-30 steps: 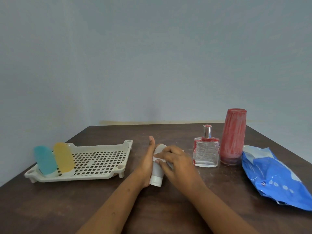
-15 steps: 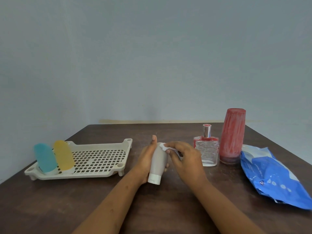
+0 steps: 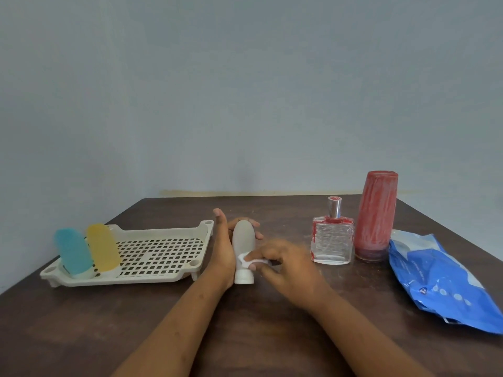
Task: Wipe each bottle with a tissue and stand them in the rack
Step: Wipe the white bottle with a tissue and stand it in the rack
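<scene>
Bottle in work: grey bottle (image 3: pixel 243 240), matte, rounded at the top, tapering to a white cap (image 3: pixel 244 276) at the bottom. Position: upright, cap down, near the middle of the table (image 3: pixel 245 336), between the rack (image 3: pixel 141 280) and the glass bottle (image 3: pixel 332 242). Contact between cap and table not determinable. Left hand (image 3: pixel 224 248) wrapped round the grey bottle from its left side, thumb raised, fingertips visible past the far right edge. Right hand (image 3: pixel 285 265), motion-blurred, pinching a small white tissue (image 3: pixel 251 261) wad and pressing it to the lower body of the grey bottle, just above the cap. Bottle count: five. In the hand: one, the grey bottle. In the rack: two, a translucent blue bottle (image 3: pixel 73 253) and a translucent yellow bottle (image 3: pixel 103 247), side by side at the left end, cap down, leaning slightly left. On the table to the right: two, the glass bottle, clear and square with a silver neck and red smears, and a tall red bottle (image 3: pixel 377 216), streaked whitish, wider at the top, just beside it. Rack count: one, cream plastic, perforated floor, short feet, left of the hands. Tissue count: one wad visible. Packet count: one blue packet (image 3: pixel 441 278), crumpled, lying flat near the right table edge, just beside the red bottle.
</scene>
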